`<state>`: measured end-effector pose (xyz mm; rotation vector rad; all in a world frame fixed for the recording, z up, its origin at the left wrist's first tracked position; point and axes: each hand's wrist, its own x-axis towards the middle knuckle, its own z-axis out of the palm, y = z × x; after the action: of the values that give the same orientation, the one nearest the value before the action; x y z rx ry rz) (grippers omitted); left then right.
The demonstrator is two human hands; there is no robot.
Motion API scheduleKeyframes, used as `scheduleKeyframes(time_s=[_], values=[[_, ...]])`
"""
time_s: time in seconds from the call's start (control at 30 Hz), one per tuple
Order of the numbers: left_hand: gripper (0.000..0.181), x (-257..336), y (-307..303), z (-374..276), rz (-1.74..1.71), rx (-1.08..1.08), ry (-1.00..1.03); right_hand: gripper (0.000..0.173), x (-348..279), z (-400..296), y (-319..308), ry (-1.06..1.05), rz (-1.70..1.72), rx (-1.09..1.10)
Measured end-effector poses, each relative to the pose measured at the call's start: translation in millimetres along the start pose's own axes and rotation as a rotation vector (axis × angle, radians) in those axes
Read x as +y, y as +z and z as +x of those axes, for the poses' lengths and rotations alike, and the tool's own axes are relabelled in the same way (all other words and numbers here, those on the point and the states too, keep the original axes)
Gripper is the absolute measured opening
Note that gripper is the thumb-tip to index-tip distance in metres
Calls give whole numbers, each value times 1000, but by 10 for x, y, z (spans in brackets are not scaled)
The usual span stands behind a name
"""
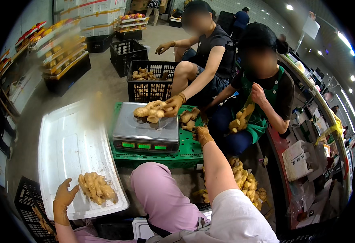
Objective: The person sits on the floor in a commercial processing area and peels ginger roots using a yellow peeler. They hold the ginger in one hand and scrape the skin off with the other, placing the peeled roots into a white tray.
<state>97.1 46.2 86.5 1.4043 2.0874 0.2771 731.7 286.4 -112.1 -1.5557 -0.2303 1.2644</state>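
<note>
My left hand [64, 196], in a tan glove, is spread over the near left part of a white foam tray [56, 133], just left of a large ginger root [97, 187], not gripping it. My right hand [203, 135], gloved alike, reaches to the right edge of a green plastic crate; its fingertips are at the ginger pieces [188, 118] there, and whether it grips one I cannot tell. On the crate stands a digital scale [145, 133] with lit green displays. A co-worker's gloved hand [174, 104] touches the ginger [152, 111] on the scale plate.
Black crates [151, 82] with ginger stand beyond the scale. At right, a person in a green apron [255, 133] holds a net bag of ginger [241, 118]. More bagged ginger [247, 179] lies below my right arm. A black crate [28, 200] is at lower left, stacked fruit trays [63, 57] at upper left.
</note>
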Motion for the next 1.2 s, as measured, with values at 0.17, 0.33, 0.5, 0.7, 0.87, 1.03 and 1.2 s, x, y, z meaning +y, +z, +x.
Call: scheduleKeyframes(time_s=[0.17,0.33,0.5,0.7,0.87,1.03,1.2], values=[[65,60,10,0,-6,-14,-6,61,17,-18,-10,-28,-17,80],[58,90,-40,-55,-46,5,25,54,-20,-55,-146,72,85,-155],[55,32,25,33,-54,41,95,30,-68,47,-214,68,-53,51],[56,-69,-4,7,-52,49,74,34,-132,-536,164,-144,-67,117],[55,3,25,31,-30,41,99,89,-411,-617,55,-347,-179,230],[55,-2,55,80,-36,26,124,109,-464,-208,-61,-499,-286,465],[54,-54,22,53,-15,35,122,120,-608,-280,123,-437,-272,426]])
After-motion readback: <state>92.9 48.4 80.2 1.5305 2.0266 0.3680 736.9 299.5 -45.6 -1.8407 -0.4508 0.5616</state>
